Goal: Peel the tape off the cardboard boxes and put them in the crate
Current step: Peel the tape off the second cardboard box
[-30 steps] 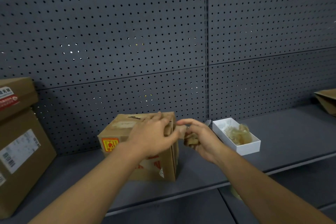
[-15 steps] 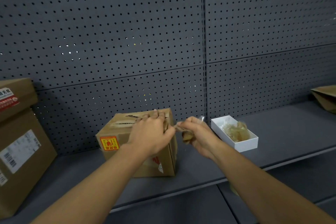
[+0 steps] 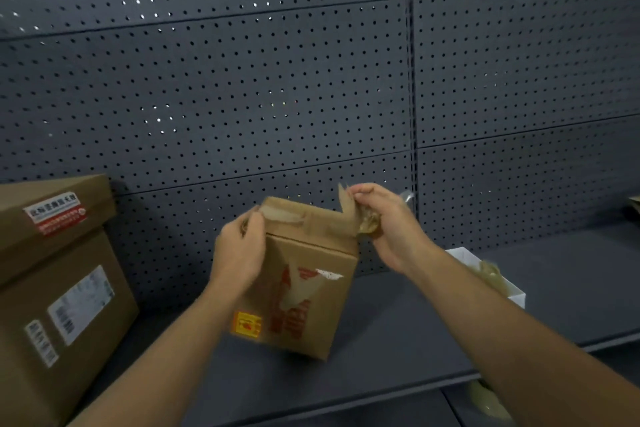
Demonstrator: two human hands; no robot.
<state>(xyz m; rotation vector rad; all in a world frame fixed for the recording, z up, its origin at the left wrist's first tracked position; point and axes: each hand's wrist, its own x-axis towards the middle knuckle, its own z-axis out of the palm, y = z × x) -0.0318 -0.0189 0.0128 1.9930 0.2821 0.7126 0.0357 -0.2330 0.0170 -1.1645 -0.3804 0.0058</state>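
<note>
Behind everything, dark grey perforated metal back panel (image 3: 242, 97); below it, dark grey metal shelf (image 3: 398, 322) with bare room to the right of centre and along its front edge. At far left, on the shelf, large brown cardboard carton with white shipping labels (image 3: 59, 288), lid closed, contents hidden. At centre, small brown cardboard box with red print and a yellow sticker (image 3: 304, 298), tilted, held above the shelf, top flaps partly lifted, inside not visible. Left hand (image 3: 239, 253) gripping the box's upper left edge, fingers curled over it. Right hand (image 3: 384, 222) pinching a crumpled strip of brownish tape (image 3: 367, 224) at the box's upper right corner. At right, partly behind the right forearm, small white open tray (image 3: 512, 295) holding crumpled clear tape scraps (image 3: 488, 272).
</note>
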